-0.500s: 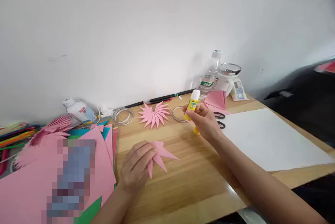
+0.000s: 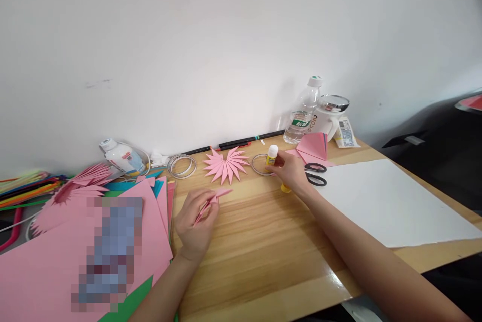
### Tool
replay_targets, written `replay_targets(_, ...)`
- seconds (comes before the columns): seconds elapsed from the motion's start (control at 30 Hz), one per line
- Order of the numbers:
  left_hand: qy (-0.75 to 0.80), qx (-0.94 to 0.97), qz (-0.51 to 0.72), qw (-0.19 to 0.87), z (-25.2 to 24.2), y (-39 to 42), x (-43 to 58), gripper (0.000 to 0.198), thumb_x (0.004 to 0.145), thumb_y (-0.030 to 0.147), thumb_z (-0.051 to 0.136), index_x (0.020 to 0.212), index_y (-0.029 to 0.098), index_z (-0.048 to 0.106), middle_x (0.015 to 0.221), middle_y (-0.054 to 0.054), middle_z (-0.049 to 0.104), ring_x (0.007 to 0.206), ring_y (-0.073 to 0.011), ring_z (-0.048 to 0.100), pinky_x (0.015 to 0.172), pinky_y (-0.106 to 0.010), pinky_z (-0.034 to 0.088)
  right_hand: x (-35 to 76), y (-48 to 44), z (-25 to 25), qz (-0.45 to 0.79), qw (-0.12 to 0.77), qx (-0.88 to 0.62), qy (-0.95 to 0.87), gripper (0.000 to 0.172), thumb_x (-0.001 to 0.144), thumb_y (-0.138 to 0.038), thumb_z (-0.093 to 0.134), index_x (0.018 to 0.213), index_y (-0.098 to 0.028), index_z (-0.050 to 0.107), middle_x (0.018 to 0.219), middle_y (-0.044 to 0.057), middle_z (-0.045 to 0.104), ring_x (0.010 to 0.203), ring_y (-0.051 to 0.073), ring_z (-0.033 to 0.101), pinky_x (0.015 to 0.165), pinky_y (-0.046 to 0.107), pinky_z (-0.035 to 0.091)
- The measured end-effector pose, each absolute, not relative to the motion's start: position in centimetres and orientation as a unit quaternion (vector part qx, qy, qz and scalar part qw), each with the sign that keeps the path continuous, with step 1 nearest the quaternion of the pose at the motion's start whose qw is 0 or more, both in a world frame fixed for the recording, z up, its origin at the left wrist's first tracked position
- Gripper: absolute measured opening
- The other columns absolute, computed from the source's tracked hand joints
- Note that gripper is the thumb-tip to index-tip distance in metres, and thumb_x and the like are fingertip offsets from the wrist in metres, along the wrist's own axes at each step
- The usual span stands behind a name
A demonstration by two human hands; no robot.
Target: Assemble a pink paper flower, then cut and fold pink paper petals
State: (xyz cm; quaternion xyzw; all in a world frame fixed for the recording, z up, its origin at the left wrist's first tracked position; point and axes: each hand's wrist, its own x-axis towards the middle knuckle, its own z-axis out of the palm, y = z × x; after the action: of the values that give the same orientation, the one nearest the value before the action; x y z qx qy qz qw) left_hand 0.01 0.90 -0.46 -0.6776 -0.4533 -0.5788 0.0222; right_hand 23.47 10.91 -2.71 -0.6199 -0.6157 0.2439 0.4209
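Observation:
My left hand (image 2: 196,219) is closed on a folded pink paper piece (image 2: 223,193), whose pointed tips stick out past the fingers. Most of that piece is hidden in the palm. In my right hand (image 2: 291,170) is an uncapped glue stick (image 2: 271,156), upright with its white end up, low by the tabletop; whether its base touches the wood I cannot tell. A yellow cap (image 2: 285,189) lies under the right hand, partly covered. Between and beyond the hands rests a pink folded-paper fan (image 2: 226,165) with many points. Black-handled scissors (image 2: 316,174) are just right of the right hand.
A white sheet (image 2: 395,201) covers the table's right side. Along the wall stand a water bottle (image 2: 301,116), a white mug (image 2: 327,123) and black pens (image 2: 241,141). At left are pink paper sheets (image 2: 158,246), a white bottle (image 2: 122,156) and tape rings (image 2: 181,166).
My right hand has lowered the glue stick toward the table. My left hand has turned and lifted the folded paper, so its points no longer spread flat over the wood.

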Motion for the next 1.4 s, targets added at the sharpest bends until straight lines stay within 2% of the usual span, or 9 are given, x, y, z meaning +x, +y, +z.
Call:
replay_targets(0.17, -0.567, -0.500, -0.642, -0.128, -1.1, 1.5, 0.1, 0.007, 0.065, 0.016, 0.068, 0.067, 0.016, 0.061, 0.071, 0.000, 0.062, 0.066, -0.0122, 0.058, 0.059, -0.020, 0.046, 23.4, 11.4, -2.8, 0.204, 0.364, -0.640, -0.645, 0.018, 0.063, -0.023, 0.063, 0.078, -0.016, 0.057, 0.074, 0.004, 0.067, 0.067, 0.019, 0.062, 0.063, 0.029, 0.048)
replay_targets(0.3, -0.570, -0.393, -0.690, -0.214, -1.2, 2.1, -0.1, 0.011, 0.060, 0.019, 0.071, 0.065, 0.015, 0.063, 0.073, 0.000, 0.064, 0.068, -0.0125, 0.059, 0.062, -0.021, 0.046, 23.1, 8.9, -1.3, 0.109, 0.401, -0.653, -0.633, 0.052, 0.064, -0.021, 0.063, 0.112, -0.012, 0.045, 0.099, 0.013, 0.061, 0.081, 0.023, 0.060, 0.069, 0.036, 0.048)
replay_targets(0.43, -0.568, -0.337, -0.714, -0.232, -1.0, 2.6, -0.2, 0.012, 0.058, 0.019, 0.072, 0.064, 0.014, 0.063, 0.064, 0.002, 0.064, 0.062, -0.0114, 0.059, 0.060, -0.020, 0.046, 21.1, 6.1, 1.0, -0.029, 0.463, -0.526, -0.713, 0.031, 0.078, -0.008, 0.042, 0.107, -0.016, 0.048, 0.102, 0.012, 0.056, 0.093, 0.021, 0.055, 0.078, 0.035, 0.045)
replay_targets(0.53, -0.569, -0.307, -0.727, -0.232, -0.9, 2.7, -0.3, 0.014, 0.056, 0.018, 0.073, 0.061, 0.013, 0.062, 0.062, 0.002, 0.064, 0.059, -0.0109, 0.058, 0.061, -0.022, 0.046, 18.3, 7.3, 1.7, 0.038, 0.324, -0.406, -0.853, 0.044, 0.074, 0.006, 0.030, 0.106, -0.017, 0.051, 0.111, 0.009, 0.054, 0.104, 0.018, 0.051, 0.084, 0.031, 0.042)
replay_targets(0.63, -0.566, -0.295, -0.734, -0.232, -0.8, 2.7, -0.3, 0.014, 0.054, 0.018, 0.073, 0.062, 0.013, 0.062, 0.061, 0.002, 0.064, 0.058, -0.0107, 0.058, 0.060, -0.022, 0.046, 15.8, 11.1, 1.7, 0.044, 0.105, -0.443, -0.889, 0.047, 0.071, 0.007, 0.034, 0.112, -0.011, 0.047, 0.121, 0.013, 0.048, 0.116, 0.021, 0.041, 0.090, 0.032, 0.038)
replay_targets(0.67, -0.565, -0.297, -0.734, -0.230, -0.9, 2.7, -0.4, 0.014, 0.055, 0.018, 0.073, 0.062, 0.013, 0.062, 0.061, 0.002, 0.064, 0.058, -0.0108, 0.058, 0.059, -0.022, 0.046, 15.2, 12.5, 1.6, 0.044, 0.081, -0.453, -0.887, 0.046, 0.071, 0.007, 0.036, 0.112, -0.009, 0.048, 0.121, 0.015, 0.048, 0.117, 0.023, 0.039, 0.091, 0.034, 0.037)
replay_targets(0.87, -0.560, -0.312, -0.731, -0.235, -1.2, 2.7, -0.6, 0.014, 0.056, 0.019, 0.072, 0.066, 0.013, 0.064, 0.062, 0.002, 0.063, 0.059, -0.0101, 0.057, 0.057, -0.020, 0.044, 13.7, 16.7, 1.5, 0.067, -0.012, -0.475, -0.877, 0.030, 0.080, -0.005, 0.040, 0.106, -0.012, 0.054, 0.103, 0.017, 0.061, 0.096, 0.026, 0.057, 0.074, 0.033, 0.043)
replay_targets(1.07, -0.561, -0.298, -0.736, -0.232, -1.2, 3.0, -0.7, 0.015, 0.056, 0.019, 0.073, 0.065, 0.012, 0.063, 0.061, 0.002, 0.062, 0.058, -0.0095, 0.056, 0.057, -0.020, 0.044, 13.0, 16.6, 1.9, 0.065, -0.060, -0.471, -0.878, 0.027, 0.085, -0.017, 0.042, 0.105, -0.014, 0.058, 0.106, 0.018, 0.061, 0.097, 0.028, 0.058, 0.074, 0.034, 0.042)
replay_targets(1.4, -0.568, -0.298, -0.734, -0.222, -1.2, 3.1, -0.8, 0.015, 0.056, 0.020, 0.071, 0.067, 0.012, 0.064, 0.065, 0.000, 0.065, 0.060, -0.0126, 0.060, 0.059, -0.023, 0.047, 13.7, 13.7, 2.4, 0.077, -0.069, -0.429, -0.897, 0.024, 0.078, -0.008, 0.047, 0.091, -0.011, 0.066, 0.092, 0.018, 0.067, 0.084, 0.026, 0.063, 0.064, 0.029, 0.043)
